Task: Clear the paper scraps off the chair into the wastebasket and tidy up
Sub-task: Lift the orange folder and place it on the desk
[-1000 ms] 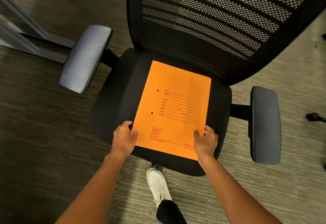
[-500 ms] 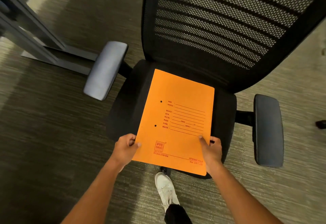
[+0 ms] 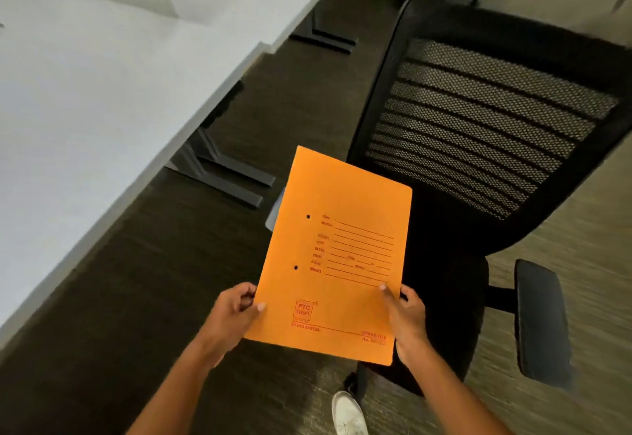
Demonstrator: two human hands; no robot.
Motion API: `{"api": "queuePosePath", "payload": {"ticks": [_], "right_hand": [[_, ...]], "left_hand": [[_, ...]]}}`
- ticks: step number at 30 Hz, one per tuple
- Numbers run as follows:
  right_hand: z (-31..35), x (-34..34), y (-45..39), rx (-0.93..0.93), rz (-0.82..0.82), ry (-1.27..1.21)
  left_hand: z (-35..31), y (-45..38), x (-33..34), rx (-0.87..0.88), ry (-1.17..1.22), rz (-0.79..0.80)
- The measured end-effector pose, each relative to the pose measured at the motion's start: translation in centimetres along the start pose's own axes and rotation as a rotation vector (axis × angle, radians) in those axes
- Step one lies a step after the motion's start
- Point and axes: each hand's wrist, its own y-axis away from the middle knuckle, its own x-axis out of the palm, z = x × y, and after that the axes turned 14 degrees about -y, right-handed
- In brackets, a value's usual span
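Folder (image 3: 337,256) lifted off chair (image 3: 455,297), both hands gripping.

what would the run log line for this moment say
hands: left and right grip folder | folder: lifted beside chair | desk: left

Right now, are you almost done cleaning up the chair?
Nearly, it seems. Done: no scraps show on the part of the chair seat in view. In hand: both hands, left hand and right hand, hold the orange folder above the floor. Left: putting it down somewhere, perhaps the white desk. No wastebasket is in view.
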Motion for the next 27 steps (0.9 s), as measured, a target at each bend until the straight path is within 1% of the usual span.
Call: {"api": "queuePosePath", "payload": {"ticks": [7, 10, 14, 17, 21, 27], "right_hand": [[6.1, 8.0, 7.4, -0.112, 0.262, 0.023], [8.3, 12.2, 10.9, -0.161, 0.361, 0.05], [11.1, 18.0, 17.3, -0.29, 0.504, 0.078], [12.6, 21.5, 22.5, -0.344, 0.62, 0.103], [13.7, 25.8, 29.4, -0.399, 0.756, 0.097], [14.1, 31.7, 40.9, -0.492, 0.915, 0.118]], "left_hand": [[0.6, 10.0, -7.5, 0.01, 0.114, -0.2], [1.0, 14.6, -10.8, 0.02, 0.14, -0.317], [1.7, 21.1, -15.3, 0.031, 0.211, -0.492], [2.2, 25.7, -18.6, 0.049, 0.225, -0.627], [3.6, 32.0, -22.5, 0.067, 0.246, -0.764], [6.8, 41.8, -26.6, 0.06, 0.296, -0.98]]}}
